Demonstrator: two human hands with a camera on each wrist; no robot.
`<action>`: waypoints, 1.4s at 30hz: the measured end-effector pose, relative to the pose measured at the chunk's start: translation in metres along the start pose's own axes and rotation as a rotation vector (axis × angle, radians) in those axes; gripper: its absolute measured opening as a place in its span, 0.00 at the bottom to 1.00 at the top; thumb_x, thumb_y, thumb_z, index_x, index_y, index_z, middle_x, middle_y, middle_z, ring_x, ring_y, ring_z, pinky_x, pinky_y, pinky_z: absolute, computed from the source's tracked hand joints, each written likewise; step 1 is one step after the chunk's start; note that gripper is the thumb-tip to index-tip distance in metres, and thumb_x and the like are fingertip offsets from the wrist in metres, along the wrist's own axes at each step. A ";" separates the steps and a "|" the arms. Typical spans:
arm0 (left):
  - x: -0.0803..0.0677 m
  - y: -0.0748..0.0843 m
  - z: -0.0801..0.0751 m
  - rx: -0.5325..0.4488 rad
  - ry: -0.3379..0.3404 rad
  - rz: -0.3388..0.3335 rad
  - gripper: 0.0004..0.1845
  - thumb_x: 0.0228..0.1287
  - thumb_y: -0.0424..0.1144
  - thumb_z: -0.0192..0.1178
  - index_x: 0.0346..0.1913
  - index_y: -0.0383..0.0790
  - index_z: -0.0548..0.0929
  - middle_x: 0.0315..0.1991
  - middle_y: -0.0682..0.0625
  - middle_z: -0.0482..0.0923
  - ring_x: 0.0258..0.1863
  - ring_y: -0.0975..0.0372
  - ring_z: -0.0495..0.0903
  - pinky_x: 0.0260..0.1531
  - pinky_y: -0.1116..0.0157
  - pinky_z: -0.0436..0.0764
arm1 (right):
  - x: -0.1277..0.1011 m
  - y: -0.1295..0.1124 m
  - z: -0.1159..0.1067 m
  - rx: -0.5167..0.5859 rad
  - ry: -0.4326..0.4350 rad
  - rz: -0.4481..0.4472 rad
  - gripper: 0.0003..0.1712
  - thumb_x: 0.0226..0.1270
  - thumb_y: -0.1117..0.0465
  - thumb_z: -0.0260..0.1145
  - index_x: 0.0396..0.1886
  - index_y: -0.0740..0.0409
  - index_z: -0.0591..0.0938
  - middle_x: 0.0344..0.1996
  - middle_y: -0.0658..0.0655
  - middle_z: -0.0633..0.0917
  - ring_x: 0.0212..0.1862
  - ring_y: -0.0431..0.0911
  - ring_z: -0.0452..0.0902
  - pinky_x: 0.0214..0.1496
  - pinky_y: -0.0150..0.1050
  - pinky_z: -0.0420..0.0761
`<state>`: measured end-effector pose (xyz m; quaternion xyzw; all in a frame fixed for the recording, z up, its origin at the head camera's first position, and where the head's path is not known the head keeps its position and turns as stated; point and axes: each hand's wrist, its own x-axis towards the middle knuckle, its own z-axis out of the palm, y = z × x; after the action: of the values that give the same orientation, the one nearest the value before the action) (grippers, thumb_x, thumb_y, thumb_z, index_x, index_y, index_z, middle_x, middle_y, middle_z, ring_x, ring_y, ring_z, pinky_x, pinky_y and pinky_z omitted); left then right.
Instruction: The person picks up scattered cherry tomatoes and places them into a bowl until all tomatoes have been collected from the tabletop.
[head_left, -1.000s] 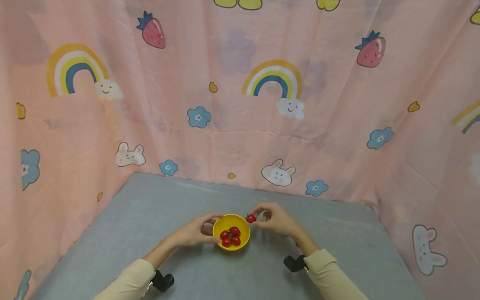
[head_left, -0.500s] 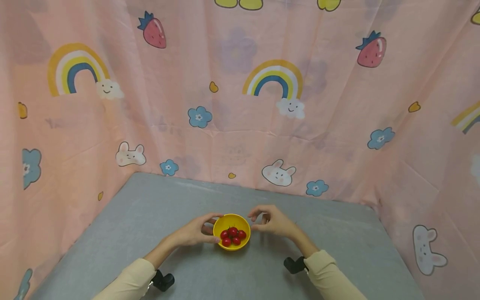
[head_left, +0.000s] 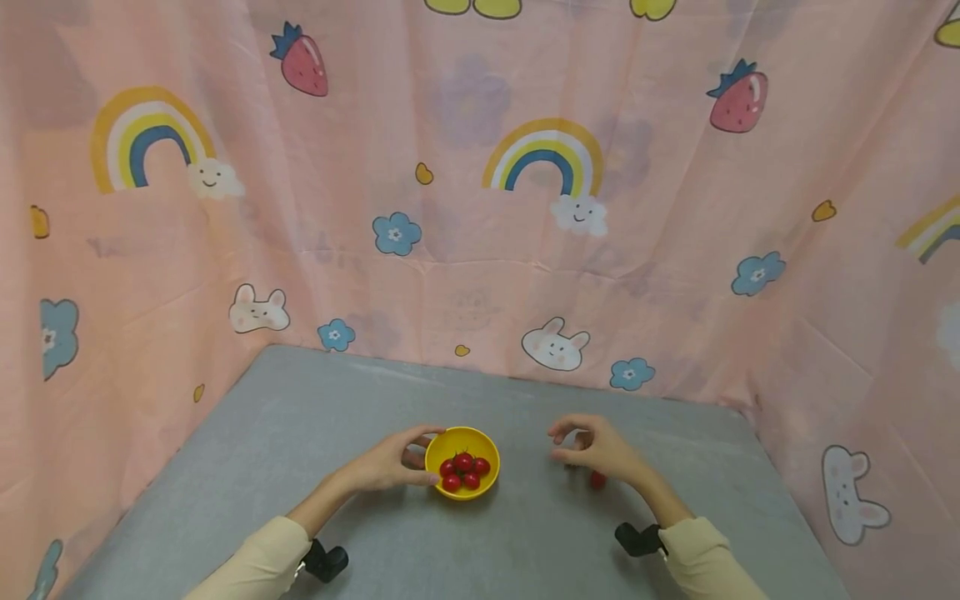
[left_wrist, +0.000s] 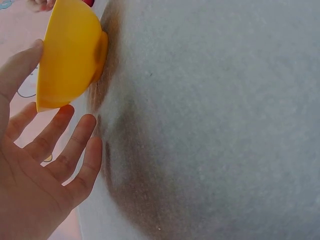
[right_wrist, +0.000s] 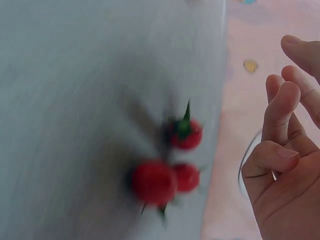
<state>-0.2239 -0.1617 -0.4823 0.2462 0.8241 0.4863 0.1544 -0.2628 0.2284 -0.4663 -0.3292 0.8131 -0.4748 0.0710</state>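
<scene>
Left hand (head_left: 386, 467) cups the yellow bowl (head_left: 462, 447) of cherry tomatoes (head_left: 463, 471) mid-table, fingers around its rim; right hand (head_left: 596, 448), loosely curled and empty, hovers over three loose cherry tomatoes (right_wrist: 170, 165) on the grey table (head_left: 300, 433).

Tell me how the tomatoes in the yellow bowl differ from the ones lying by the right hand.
The bowl tomatoes sit heaped inside the yellow bowl, which the left hand holds by its rim; the loose tomatoes lie bare on the grey table, under the empty right hand. The head view shows about five in the bowl; the right wrist view shows three loose. Both are small, red, with green stems.
</scene>
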 end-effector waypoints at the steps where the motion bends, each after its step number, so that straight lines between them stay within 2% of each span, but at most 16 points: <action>1: 0.000 0.000 0.000 0.002 0.000 0.003 0.37 0.65 0.39 0.72 0.74 0.39 0.68 0.61 0.35 0.74 0.49 0.48 0.83 0.48 0.51 0.84 | -0.004 0.002 -0.003 0.001 0.010 -0.006 0.14 0.65 0.69 0.73 0.50 0.63 0.84 0.38 0.61 0.84 0.20 0.42 0.70 0.23 0.33 0.75; 6: 0.000 -0.002 0.001 0.012 0.003 0.007 0.37 0.65 0.39 0.72 0.74 0.39 0.68 0.61 0.35 0.74 0.50 0.48 0.83 0.48 0.51 0.84 | -0.026 0.012 -0.018 -0.002 0.050 -0.015 0.12 0.66 0.69 0.72 0.48 0.64 0.84 0.37 0.61 0.84 0.19 0.41 0.70 0.21 0.34 0.73; 12: 0.000 -0.002 0.001 0.015 0.003 0.005 0.37 0.65 0.40 0.72 0.74 0.40 0.68 0.61 0.36 0.74 0.50 0.49 0.83 0.48 0.51 0.84 | -0.046 0.023 -0.029 -0.024 0.085 0.035 0.14 0.66 0.67 0.73 0.49 0.68 0.83 0.37 0.59 0.84 0.20 0.40 0.70 0.22 0.34 0.74; 17: 0.000 -0.002 0.000 0.011 0.000 0.017 0.37 0.65 0.40 0.72 0.74 0.40 0.67 0.61 0.35 0.74 0.49 0.48 0.83 0.48 0.50 0.84 | -0.059 0.030 -0.032 -0.003 0.090 0.033 0.15 0.66 0.70 0.72 0.50 0.72 0.81 0.39 0.66 0.83 0.20 0.38 0.68 0.21 0.34 0.74; 21: 0.001 -0.004 0.001 0.019 0.003 0.014 0.37 0.66 0.41 0.71 0.74 0.41 0.68 0.60 0.37 0.75 0.49 0.50 0.83 0.48 0.52 0.84 | -0.069 0.031 -0.033 0.022 0.086 0.124 0.20 0.65 0.68 0.74 0.53 0.72 0.80 0.44 0.70 0.81 0.19 0.36 0.65 0.20 0.33 0.72; 25: 0.001 -0.005 0.001 0.019 0.003 0.012 0.37 0.66 0.40 0.71 0.74 0.41 0.67 0.60 0.38 0.75 0.49 0.50 0.83 0.48 0.52 0.84 | -0.076 0.030 -0.032 0.026 0.077 0.212 0.26 0.63 0.66 0.75 0.58 0.71 0.78 0.49 0.71 0.79 0.18 0.37 0.65 0.19 0.34 0.73; 29: 0.000 -0.003 0.001 0.007 0.000 0.013 0.37 0.65 0.39 0.71 0.74 0.41 0.67 0.60 0.37 0.75 0.49 0.49 0.83 0.48 0.51 0.84 | -0.078 0.030 -0.028 -0.020 0.071 0.252 0.31 0.61 0.63 0.77 0.61 0.69 0.77 0.51 0.71 0.79 0.18 0.38 0.68 0.19 0.34 0.75; 35: 0.000 -0.002 0.001 0.015 0.000 0.018 0.37 0.65 0.39 0.72 0.74 0.40 0.67 0.60 0.36 0.75 0.49 0.49 0.83 0.48 0.50 0.84 | -0.077 0.031 -0.019 -0.099 0.096 0.260 0.32 0.57 0.59 0.80 0.58 0.68 0.79 0.47 0.65 0.82 0.19 0.39 0.67 0.20 0.33 0.72; 38: 0.001 -0.003 0.001 0.022 -0.001 0.012 0.37 0.65 0.40 0.71 0.74 0.41 0.67 0.60 0.37 0.75 0.49 0.49 0.83 0.48 0.51 0.84 | -0.075 0.031 -0.015 -0.134 0.110 0.240 0.29 0.56 0.59 0.81 0.54 0.66 0.81 0.44 0.60 0.83 0.25 0.43 0.72 0.23 0.34 0.72; 42: 0.001 -0.004 0.002 0.027 -0.002 0.002 0.37 0.66 0.41 0.71 0.74 0.41 0.68 0.60 0.38 0.75 0.48 0.51 0.83 0.48 0.52 0.84 | -0.073 0.031 -0.013 -0.166 0.113 0.226 0.24 0.57 0.59 0.81 0.50 0.64 0.84 0.41 0.55 0.84 0.40 0.50 0.78 0.36 0.39 0.77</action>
<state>-0.2251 -0.1618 -0.4869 0.2496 0.8301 0.4752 0.1513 -0.2269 0.2919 -0.4995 -0.2132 0.8841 -0.4128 0.0505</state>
